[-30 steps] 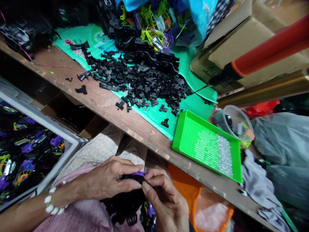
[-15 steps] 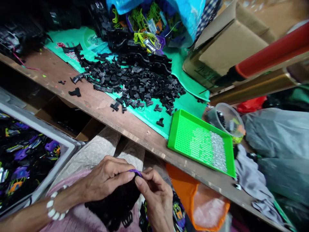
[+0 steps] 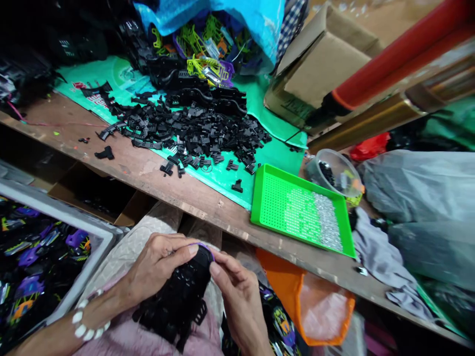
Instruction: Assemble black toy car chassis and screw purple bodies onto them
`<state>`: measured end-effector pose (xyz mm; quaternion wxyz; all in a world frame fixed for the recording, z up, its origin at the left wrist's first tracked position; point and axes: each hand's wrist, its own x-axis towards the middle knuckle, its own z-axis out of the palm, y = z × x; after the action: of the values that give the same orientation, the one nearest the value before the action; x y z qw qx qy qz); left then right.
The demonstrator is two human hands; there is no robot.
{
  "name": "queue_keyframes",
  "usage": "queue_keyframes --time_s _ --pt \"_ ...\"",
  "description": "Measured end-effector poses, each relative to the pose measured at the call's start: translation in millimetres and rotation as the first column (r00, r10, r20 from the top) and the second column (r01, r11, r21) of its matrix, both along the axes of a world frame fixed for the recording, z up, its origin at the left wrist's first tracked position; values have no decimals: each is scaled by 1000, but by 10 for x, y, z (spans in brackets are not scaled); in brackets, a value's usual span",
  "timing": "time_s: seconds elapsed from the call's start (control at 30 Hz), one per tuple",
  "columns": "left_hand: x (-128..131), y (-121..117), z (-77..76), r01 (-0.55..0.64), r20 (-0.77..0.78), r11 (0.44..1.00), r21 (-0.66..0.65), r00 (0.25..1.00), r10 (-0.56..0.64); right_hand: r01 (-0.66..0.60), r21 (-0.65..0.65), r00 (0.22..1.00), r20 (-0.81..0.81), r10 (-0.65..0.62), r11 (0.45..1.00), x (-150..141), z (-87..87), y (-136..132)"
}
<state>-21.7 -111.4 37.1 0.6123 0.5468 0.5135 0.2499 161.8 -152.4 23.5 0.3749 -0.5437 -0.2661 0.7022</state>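
A black plastic toy chassis with a thin purple edge at its far end lies over my lap, between both hands. My left hand, a bracelet of white beads at its wrist, is closed on the far left edge, thumb on top. At the far right corner my right hand pinches the same part between thumb and fingers. Both thumbs sit close to the purple edge. The underside of the part and several of my fingertips are hidden.
On the bench lies a heap of small black plastic parts. A green tray holds rows of small metal pins. Behind stand a cardboard box and a red pole. At lower left, a bin holds purple and black toys.
The black chassis has tilted, so more of its detailed surface shows and less of the purple edge. Both hands keep their hold. My view has shifted slightly.
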Motion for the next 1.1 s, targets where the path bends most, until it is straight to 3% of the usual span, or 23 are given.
queue_keyframes --time_s 0.17,0.37,0.5,0.67,0.83,1.1 --pt "9 -36 -18 23 -30 1000 -11 999 -23 38 -21 999 -12 -39 999 -22 -12 -25" --pt "-7 -36 61 6 -72 1000 -26 997 -8 46 64 997 57 -50 997 -83 25 -47" --pt "-8 -57 -13 -31 -87 999 8 996 32 56 115 991 113 -69 992 -132 17 -60" --pt "11 -72 -94 -34 -91 997 72 995 40 133 73 987 84 -139 988 -191 61 -13" --pt "59 2 -8 -1 -129 992 125 991 17 162 97 980 103 -172 982 -203 188 114" --pt "82 366 226 45 -85 991 126 996 -34 102 354 938 278 -208 930 -118 273 406"
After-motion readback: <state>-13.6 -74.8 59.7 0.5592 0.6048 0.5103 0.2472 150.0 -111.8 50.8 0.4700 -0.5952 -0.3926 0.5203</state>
